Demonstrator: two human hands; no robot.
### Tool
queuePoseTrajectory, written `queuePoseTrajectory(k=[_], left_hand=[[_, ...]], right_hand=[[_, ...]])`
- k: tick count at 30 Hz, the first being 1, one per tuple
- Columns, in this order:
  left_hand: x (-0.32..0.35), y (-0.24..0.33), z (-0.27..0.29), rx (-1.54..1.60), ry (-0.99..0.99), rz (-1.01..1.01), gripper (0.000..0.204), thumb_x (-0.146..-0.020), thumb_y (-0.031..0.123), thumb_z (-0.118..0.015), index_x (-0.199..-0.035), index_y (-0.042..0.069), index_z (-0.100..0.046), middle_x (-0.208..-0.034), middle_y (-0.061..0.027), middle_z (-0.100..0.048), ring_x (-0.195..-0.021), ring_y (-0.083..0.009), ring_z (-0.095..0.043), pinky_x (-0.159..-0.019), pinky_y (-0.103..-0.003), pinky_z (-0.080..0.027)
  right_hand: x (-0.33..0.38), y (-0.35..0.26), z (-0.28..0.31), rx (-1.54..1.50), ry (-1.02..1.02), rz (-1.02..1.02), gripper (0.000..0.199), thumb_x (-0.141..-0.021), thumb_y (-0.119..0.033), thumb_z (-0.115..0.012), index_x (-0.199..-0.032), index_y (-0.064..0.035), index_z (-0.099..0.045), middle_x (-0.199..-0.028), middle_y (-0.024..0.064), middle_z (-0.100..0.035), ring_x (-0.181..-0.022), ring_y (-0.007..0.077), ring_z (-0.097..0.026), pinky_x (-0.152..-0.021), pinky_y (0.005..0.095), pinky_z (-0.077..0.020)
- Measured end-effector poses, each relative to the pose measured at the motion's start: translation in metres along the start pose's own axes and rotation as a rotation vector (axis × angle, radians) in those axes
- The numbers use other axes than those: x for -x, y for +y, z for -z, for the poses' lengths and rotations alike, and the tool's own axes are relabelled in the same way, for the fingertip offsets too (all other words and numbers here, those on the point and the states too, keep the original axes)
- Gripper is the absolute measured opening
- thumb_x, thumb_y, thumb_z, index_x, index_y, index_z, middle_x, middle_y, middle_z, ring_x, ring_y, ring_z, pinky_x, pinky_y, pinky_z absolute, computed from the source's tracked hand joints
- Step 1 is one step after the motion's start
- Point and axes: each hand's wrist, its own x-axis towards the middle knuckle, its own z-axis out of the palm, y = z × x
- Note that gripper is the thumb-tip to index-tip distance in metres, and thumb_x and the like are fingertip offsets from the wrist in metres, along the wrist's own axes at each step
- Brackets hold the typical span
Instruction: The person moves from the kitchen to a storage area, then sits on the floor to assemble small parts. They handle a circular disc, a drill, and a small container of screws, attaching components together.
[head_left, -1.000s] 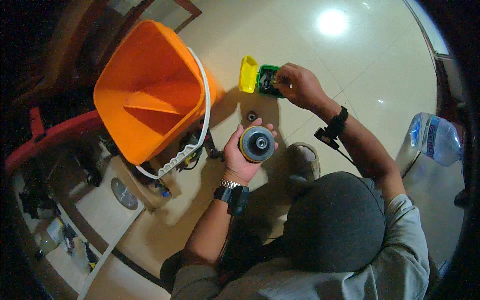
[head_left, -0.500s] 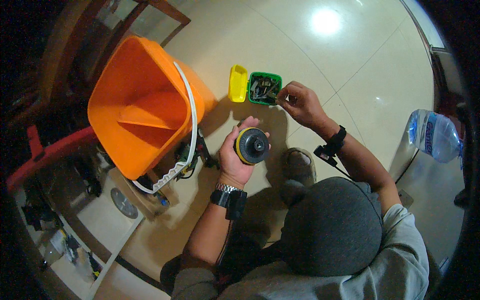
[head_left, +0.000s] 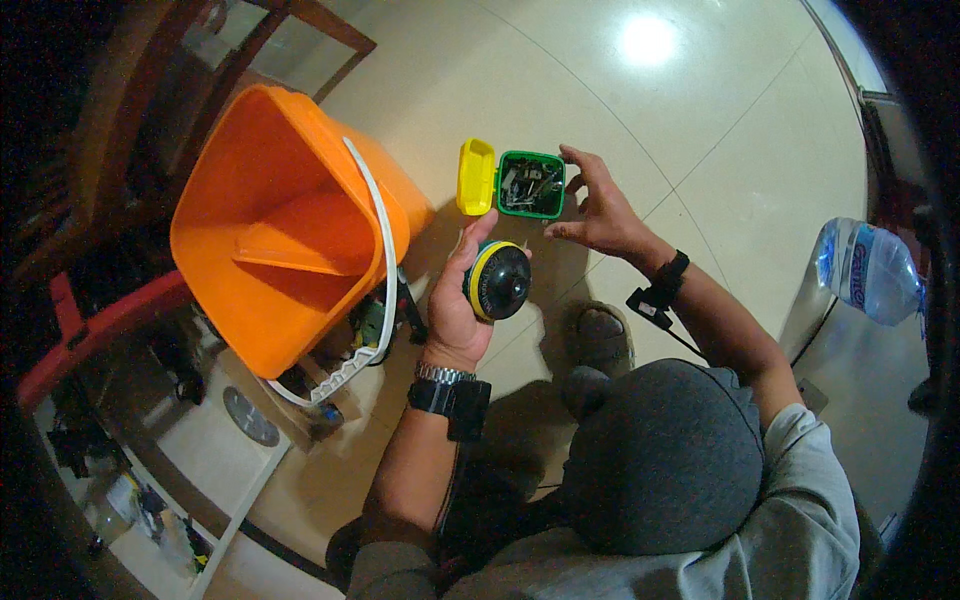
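In my left hand [head_left: 458,310] sits a round black disc-shaped piece [head_left: 505,283] with a yellow band around its side. The palm cups it from the left, and its far fingertips come close to the yellow lid. Beyond it on the floor stands a small green box [head_left: 562,190], its yellow lid [head_left: 477,178] folded out to the left. Small metal bits [head_left: 525,187] lie jumbled inside. At the box's right side is my right hand [head_left: 605,212], thumb and fingers spread apart around its near and far corners. Whether they touch the box I cannot tell.
A large orange bucket [head_left: 290,200] with a white handle [head_left: 385,260] stands at left. Behind its near side, a partly hidden green tool [head_left: 370,320] shows. A clear water bottle [head_left: 868,272] lies far right. My shoe [head_left: 604,335] is right of the disc.
My right hand has opened from a pinch over the box and spread beside it. The left hand has moved slightly left, tilting the disc so its central hub is less plain.
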Motion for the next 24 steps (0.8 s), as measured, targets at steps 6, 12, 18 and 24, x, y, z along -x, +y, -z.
queuePoseTrajectory(k=[6,12,18,24], left_hand=[[-0.015,0.001,-0.002,0.029,0.027,0.048,0.071,-0.118,0.048,-0.057,-0.173,0.003,-0.054,-0.137,-0.0190,-0.079,-0.122,-0.0370,-0.080,-0.103,-0.052,-0.068],[0.008,-0.005,0.019,0.312,0.128,0.144,0.065,-0.119,0.054,-0.052,-0.160,0.004,-0.064,-0.151,-0.0221,-0.073,-0.135,-0.0438,-0.072,-0.109,-0.062,-0.062],[0.050,-0.038,0.045,0.565,0.207,0.362,0.068,-0.118,0.062,-0.050,-0.155,0.007,-0.064,-0.148,-0.0237,-0.073,-0.137,-0.0442,-0.070,-0.115,-0.067,-0.056],[0.102,-0.060,0.078,0.542,0.041,0.455,0.064,-0.119,0.054,-0.050,-0.166,0.011,-0.058,-0.165,-0.0235,-0.065,-0.151,-0.0452,-0.063,-0.120,-0.072,-0.052]], right_hand=[[-0.014,0.003,-0.016,-0.167,-0.058,-0.061,0.124,-0.078,-0.010,-0.106,-0.179,-0.0078,-0.035,-0.174,0.0192,-0.049,-0.156,0.0350,-0.056,-0.125,0.0477,-0.0573],[-0.020,0.000,-0.023,-0.113,-0.096,-0.100,0.118,-0.083,0.004,-0.097,-0.181,-0.0081,-0.032,-0.174,0.0192,-0.050,-0.158,0.0353,-0.055,-0.129,0.0483,-0.0553],[-0.011,-0.004,-0.034,-0.211,-0.050,-0.218,0.115,-0.085,0.013,-0.087,-0.182,-0.0070,-0.028,-0.165,0.0200,-0.058,-0.137,0.0320,-0.073,-0.119,0.0452,-0.0614],[-0.001,-0.012,-0.060,-0.205,-0.006,-0.195,0.110,-0.086,0.015,-0.086,-0.179,-0.0050,-0.031,-0.160,0.0188,-0.062,-0.136,0.0297,-0.073,-0.115,0.0428,-0.0631]])
